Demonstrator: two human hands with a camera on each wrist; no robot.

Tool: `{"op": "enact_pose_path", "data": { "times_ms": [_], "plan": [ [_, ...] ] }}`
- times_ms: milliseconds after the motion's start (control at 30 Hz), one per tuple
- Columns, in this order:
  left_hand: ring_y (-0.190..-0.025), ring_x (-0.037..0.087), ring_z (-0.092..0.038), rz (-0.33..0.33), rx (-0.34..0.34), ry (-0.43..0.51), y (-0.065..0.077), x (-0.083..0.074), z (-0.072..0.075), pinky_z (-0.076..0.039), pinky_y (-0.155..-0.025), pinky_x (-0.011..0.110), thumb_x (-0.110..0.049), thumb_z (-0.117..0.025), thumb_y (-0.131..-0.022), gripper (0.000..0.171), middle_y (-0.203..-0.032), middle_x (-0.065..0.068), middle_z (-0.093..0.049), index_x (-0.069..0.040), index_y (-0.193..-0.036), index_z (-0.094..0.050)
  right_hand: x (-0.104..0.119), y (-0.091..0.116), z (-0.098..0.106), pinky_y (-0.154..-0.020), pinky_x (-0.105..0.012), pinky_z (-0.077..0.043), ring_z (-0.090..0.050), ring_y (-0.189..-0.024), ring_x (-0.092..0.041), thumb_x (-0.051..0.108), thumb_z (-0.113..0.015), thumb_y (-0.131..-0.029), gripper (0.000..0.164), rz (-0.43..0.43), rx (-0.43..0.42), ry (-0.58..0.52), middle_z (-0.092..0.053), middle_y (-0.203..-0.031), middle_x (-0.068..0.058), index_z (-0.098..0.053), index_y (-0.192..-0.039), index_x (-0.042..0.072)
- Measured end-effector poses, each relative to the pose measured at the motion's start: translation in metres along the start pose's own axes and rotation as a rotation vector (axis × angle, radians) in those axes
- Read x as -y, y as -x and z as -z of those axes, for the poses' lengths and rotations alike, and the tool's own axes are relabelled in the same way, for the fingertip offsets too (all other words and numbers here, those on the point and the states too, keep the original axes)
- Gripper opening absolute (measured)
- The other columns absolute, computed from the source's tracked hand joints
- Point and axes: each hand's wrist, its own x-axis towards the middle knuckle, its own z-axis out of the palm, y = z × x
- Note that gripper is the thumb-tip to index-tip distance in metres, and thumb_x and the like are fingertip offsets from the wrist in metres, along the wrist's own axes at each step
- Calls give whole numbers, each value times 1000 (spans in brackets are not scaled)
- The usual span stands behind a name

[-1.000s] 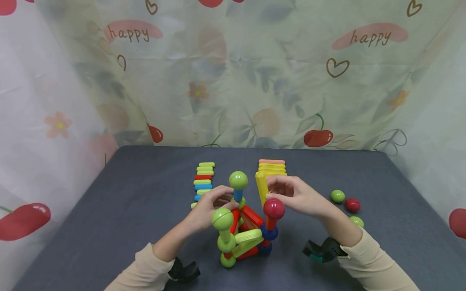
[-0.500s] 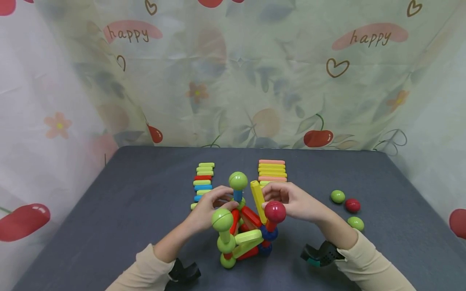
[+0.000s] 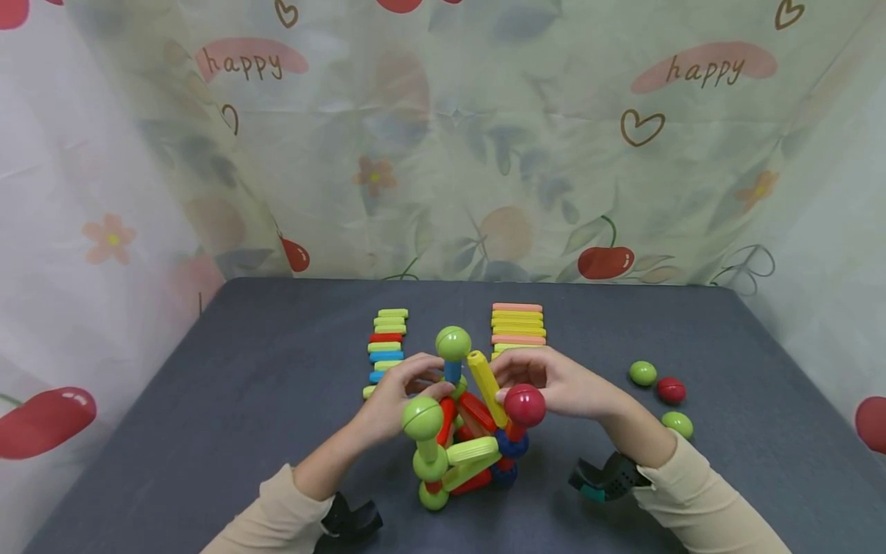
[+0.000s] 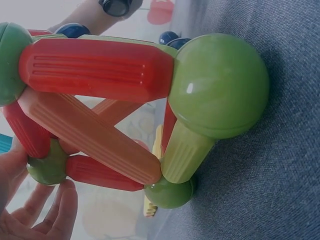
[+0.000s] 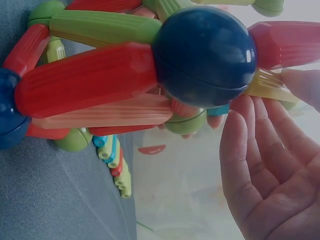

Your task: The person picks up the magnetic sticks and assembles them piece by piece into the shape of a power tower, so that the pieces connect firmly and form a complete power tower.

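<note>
A frame of magnetic rods and balls stands in the middle, with a red rod (image 3: 477, 412) along its far side. My right hand (image 3: 557, 382) pinches a yellow rod (image 3: 486, 385) that leans up and to the left. Its lower end is at the dark blue ball (image 5: 205, 55) below the red-topped corner (image 3: 524, 405). At the far left corner my left hand (image 3: 403, 396) grips the frame, its fingers around a green ball (image 4: 47, 167). A blue rod (image 3: 453, 372) rises there to another green ball (image 3: 453, 343).
Behind my left hand lies a column of short rods (image 3: 385, 348). Longer yellow and pink rods (image 3: 517, 323) lie in a row behind my right hand. To the right, loose on the dark tablecloth (image 3: 277, 338), are a red ball (image 3: 671, 390) and two green balls (image 3: 643, 374).
My right hand has moved down and left with the yellow rod, bringing its lower end to the blue ball. The rod's top now leans further left. My left hand stays in place.
</note>
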Motion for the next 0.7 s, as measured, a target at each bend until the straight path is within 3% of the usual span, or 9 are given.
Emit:
{"op": "enact_pose_path", "data": {
  "times_ms": [200, 433, 700],
  "plan": [
    [-104, 27, -62, 15, 3, 10, 0, 0, 0, -52, -86, 25, -17, -59, -91, 27, -111, 12, -60, -7, -116, -61, 0, -2, 1, -77, -28, -53, -61, -89, -9, 7, -58, -90, 24, -3, 23, 6, -63, -99, -5, -57, -112, -3],
    [-103, 27, -63, -14, 1, 2, 0, 1, -1, -52, -86, 26, -16, -60, -91, 28, -109, 13, -61, -6, -116, -61, 0, -5, 0, -79, -27, -53, -62, -89, -9, 15, -58, -92, 29, -22, 73, 21, -63, -103, -20, -56, -114, -4],
    [-102, 28, -63, -44, 0, -7, 0, 1, -2, -53, -87, 30, -15, -60, -90, 28, -109, 14, -61, -4, -117, -60, -1, -6, 0, -80, -28, -54, -61, -90, -11, 17, -57, -93, 30, -21, 104, 12, -62, -104, -21, -56, -115, -3]
  ]
}}
